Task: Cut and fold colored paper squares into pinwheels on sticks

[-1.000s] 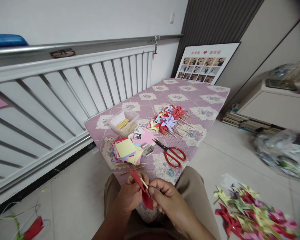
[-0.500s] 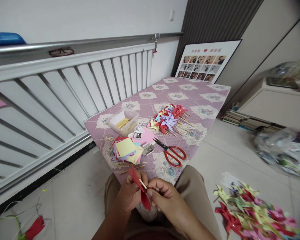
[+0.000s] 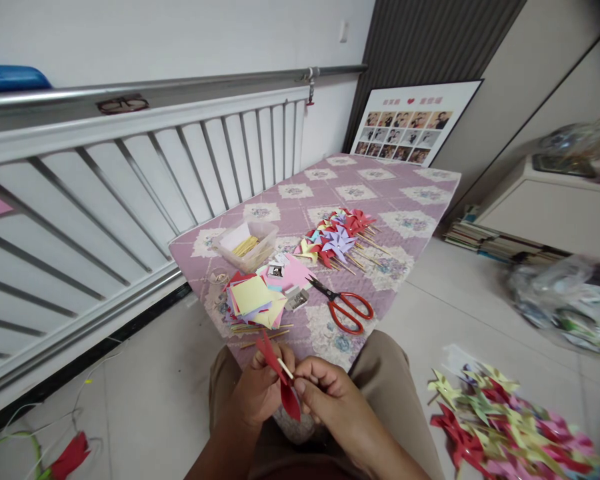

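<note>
A red paper pinwheel, seen edge-on, is held over my lap. My left hand grips it with fingers closed around its far side. A short pale length of wooden stick shows against the pinwheel. My right hand pinches at the near end of that stick, its thumb and fingertips pressed together beside the red paper. The fingertips hide the exact joint between stick and paper. Just beyond my hands lie loose sticks and a pile of coloured paper squares.
Red-handled scissors lie on the flowered tablecloth. Behind them are finished pinwheels, a plastic box of sticks and small boxes of pins. More pinwheels heap on the floor at right. A radiator borders the left.
</note>
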`<control>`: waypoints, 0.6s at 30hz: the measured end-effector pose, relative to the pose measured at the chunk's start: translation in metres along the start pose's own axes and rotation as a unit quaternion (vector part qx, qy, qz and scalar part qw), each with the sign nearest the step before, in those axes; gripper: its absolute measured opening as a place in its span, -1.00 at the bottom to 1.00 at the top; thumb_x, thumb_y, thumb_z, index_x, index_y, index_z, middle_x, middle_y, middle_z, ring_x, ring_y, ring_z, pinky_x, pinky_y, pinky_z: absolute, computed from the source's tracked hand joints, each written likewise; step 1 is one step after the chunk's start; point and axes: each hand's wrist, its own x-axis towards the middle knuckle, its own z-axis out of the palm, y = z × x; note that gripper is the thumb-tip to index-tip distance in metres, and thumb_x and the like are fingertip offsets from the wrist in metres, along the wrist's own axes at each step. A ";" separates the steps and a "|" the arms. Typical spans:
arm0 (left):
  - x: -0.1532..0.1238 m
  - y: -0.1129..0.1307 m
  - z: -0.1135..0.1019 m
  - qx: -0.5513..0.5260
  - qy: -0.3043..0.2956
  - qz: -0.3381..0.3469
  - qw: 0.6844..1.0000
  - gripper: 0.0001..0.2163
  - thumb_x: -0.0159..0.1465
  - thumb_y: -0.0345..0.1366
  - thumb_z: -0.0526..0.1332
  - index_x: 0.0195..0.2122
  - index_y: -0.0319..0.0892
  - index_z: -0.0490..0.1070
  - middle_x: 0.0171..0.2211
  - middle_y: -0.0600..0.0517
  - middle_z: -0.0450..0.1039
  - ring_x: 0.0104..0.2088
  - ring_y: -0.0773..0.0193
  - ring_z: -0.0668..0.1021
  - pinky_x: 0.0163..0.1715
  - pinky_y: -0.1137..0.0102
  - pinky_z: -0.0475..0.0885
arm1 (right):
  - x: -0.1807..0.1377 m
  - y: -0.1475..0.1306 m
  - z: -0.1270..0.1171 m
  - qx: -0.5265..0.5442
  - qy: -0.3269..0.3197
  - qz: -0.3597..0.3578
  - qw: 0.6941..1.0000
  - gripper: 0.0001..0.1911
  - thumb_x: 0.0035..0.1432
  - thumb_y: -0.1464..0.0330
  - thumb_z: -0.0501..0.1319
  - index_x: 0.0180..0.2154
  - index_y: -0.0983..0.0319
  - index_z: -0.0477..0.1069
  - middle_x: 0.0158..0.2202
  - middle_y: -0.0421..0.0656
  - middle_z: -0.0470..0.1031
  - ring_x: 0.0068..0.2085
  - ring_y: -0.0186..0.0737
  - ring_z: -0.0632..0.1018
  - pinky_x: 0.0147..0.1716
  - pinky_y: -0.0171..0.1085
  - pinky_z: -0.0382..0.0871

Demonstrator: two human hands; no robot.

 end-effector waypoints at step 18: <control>0.001 0.003 0.010 -0.008 -0.014 -0.058 0.998 -0.75 0.04 -0.20 0.42 -0.54 -0.17 0.36 -0.56 0.13 0.29 -0.50 0.38 0.36 -0.40 0.42 0.22 | 0.000 0.003 -0.002 -0.120 0.018 -0.128 0.984 -0.77 0.14 0.27 0.18 -0.51 0.22 0.31 -0.58 -0.32 0.22 -0.51 -0.36 0.23 -0.46 -0.35 0.12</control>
